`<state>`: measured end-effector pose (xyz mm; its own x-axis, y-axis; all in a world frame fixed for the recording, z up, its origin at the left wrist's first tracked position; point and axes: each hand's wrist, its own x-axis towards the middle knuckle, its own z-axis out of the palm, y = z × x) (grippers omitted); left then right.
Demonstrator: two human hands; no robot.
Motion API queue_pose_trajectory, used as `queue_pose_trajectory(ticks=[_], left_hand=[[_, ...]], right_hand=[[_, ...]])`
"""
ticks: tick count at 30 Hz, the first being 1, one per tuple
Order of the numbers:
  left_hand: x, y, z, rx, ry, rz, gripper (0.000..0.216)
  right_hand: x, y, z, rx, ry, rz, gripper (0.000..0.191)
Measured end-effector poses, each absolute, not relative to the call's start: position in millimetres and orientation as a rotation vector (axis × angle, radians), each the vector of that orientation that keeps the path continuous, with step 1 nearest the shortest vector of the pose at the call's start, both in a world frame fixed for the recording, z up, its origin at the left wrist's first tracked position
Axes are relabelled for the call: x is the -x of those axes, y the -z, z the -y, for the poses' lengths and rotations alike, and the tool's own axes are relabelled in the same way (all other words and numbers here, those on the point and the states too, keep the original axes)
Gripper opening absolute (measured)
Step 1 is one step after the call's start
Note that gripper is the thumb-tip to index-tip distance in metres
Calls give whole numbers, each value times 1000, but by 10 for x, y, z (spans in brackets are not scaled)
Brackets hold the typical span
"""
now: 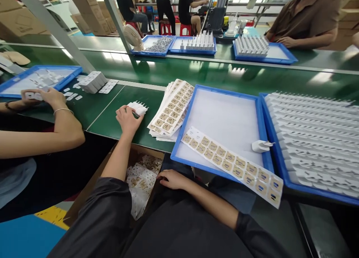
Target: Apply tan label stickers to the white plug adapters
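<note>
My left hand [128, 120] is closed around the near side of a small row of white plug adapters [138, 108], their metal prongs sticking up and away, on the green table. My right hand [174, 179] rests on my lap with fingers loosely stretched, holding nothing. In front of me a blue-rimmed tray [227, 106] carries a single white plug adapter [261, 146] lying on its side. A sheet of gold stickers [234, 164] lies slantwise across the tray's near rim. Left of the tray sits a fanned stack of sticker sheets [172, 106].
To the right, another blue tray [280, 168] is packed with rows of plug adapters. An open carton [161, 157] of used sheets stands below the table edge. A co-worker's hands [52, 97] are at the left. More trays [193, 52] stand across the green belt [213, 72].
</note>
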<state>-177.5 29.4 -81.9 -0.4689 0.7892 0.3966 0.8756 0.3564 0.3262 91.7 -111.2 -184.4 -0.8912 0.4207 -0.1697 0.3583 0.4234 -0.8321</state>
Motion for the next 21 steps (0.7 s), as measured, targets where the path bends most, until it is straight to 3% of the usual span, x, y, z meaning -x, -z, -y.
queue_pose_trajectory(ticks=[9, 15, 18, 21], left_hand=[[2183, 756, -547, 1297, 777, 2584, 45], [1648, 455, -453, 1710, 1031, 2329, 47], [994, 272, -264, 2236, 1034, 2114, 39], [323, 212, -101, 2764, 881, 1773, 29]], right_hand=[[-1112, 1624, 1130, 710, -1476, 2616, 29], [-1637, 820, 1177, 570, -1381, 2431, 31], [-2081, 454, 1056, 722, -1088, 2275, 30], [-2494, 399, 836, 1341, -494, 2147, 30]])
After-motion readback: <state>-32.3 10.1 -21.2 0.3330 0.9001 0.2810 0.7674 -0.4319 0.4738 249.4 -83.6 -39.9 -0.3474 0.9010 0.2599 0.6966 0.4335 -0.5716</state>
